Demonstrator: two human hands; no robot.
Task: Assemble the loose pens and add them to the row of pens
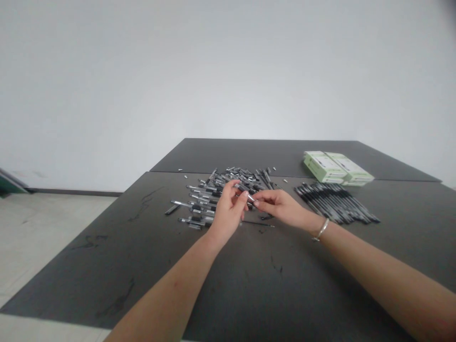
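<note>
My left hand [228, 211] and my right hand [280, 205] meet over a dark table [142, 266], fingers pinched together on a small pen part [250, 198] held between them. Just behind the hands lies a loose heap of pen parts [221, 190], black and silver barrels and caps. A thin dark refill [258, 223] lies on the table under my right hand. A bracelet sits on my right wrist.
A neat row of assembled black pens [337, 202] lies to the right. Behind it stand two pale green boxes [337, 167]. A second dark table [270, 154] adjoins at the back. A white wall is beyond; pale floor to the left.
</note>
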